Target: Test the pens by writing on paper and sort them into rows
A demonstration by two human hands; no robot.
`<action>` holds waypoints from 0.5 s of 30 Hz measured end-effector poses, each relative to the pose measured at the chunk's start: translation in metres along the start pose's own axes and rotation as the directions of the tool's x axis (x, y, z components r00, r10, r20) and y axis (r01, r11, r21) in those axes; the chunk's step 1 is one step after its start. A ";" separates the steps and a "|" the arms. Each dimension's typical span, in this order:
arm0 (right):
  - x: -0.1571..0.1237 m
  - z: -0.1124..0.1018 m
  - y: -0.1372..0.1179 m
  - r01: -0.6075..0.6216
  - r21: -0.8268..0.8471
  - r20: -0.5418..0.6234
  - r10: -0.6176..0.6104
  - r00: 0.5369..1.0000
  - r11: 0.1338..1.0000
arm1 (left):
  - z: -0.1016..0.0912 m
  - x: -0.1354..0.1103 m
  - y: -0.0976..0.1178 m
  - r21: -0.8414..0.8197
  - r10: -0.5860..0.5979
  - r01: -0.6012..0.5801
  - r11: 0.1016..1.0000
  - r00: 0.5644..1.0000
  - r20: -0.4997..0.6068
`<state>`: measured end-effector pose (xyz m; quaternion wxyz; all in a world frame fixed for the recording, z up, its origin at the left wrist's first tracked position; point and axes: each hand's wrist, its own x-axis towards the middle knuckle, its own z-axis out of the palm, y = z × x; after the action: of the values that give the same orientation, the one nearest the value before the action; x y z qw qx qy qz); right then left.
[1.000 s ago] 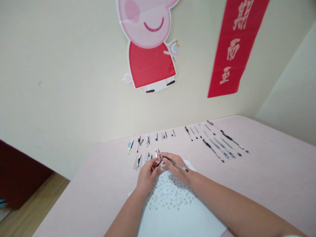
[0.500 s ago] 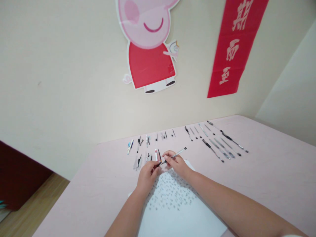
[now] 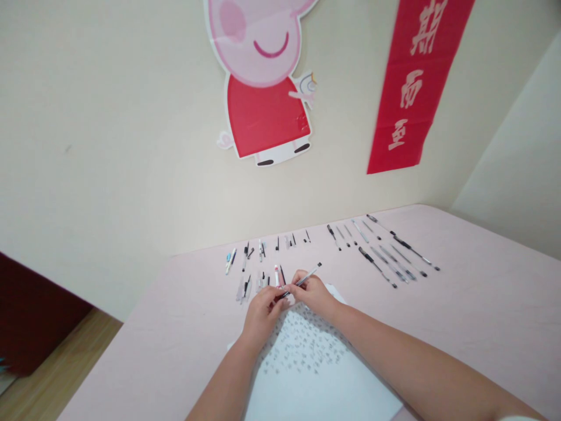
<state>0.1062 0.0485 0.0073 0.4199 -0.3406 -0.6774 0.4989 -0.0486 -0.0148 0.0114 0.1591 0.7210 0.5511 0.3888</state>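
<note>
My right hand (image 3: 314, 292) pinches a clear-barrelled pen (image 3: 310, 273), its dark end pointing up and to the right. The pen's other end slopes down to my left hand (image 3: 263, 309), whose fingers are closed on a dark pen cap (image 3: 284, 294), mostly hidden. The pen's lower end meets the cap between the fingertips; how far it is inside cannot be seen. Under both hands lies a white paper sheet (image 3: 315, 389) covered with small dark marks. Just beyond the fingers are a white and pink pen part (image 3: 277, 275) and a thin black piece (image 3: 283, 275).
Several pen parts lie in small groups at the back left, including a blue and white set (image 3: 231, 261). Several pens and refills lie to the right, among them a black-capped pen (image 3: 377, 267). The pink tabletop (image 3: 473, 327) ends at the wall, with a red banner (image 3: 409, 117).
My right hand has moved slightly left and down, bringing the pen's lower end into the cap at my left fingertips. The left hand has barely moved.
</note>
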 end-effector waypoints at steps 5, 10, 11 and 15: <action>-0.001 -0.001 -0.008 0.007 0.028 -0.001 -0.007 1.000 1.000 | -0.001 0.001 0.002 0.012 0.001 -0.001 1.000 1.000 0.010; -0.002 -0.006 -0.012 0.020 0.160 -0.026 -0.017 1.000 0.987 | 0.000 0.001 0.001 0.036 -0.004 0.004 0.999 1.000 0.000; -0.002 -0.008 -0.012 0.006 0.181 -0.056 0.004 0.998 0.983 | 0.000 0.001 0.000 0.037 -0.006 0.006 0.999 1.000 -0.004; 0.001 -0.017 -0.010 -0.012 0.238 -0.269 0.078 0.960 0.971 | -0.001 0.001 0.000 0.037 -0.013 0.014 0.999 1.000 -0.014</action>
<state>0.1210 0.0533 0.0195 0.5358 -0.3705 -0.5408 0.5321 -0.0486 -0.0140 0.0126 0.1444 0.7175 0.5640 0.3824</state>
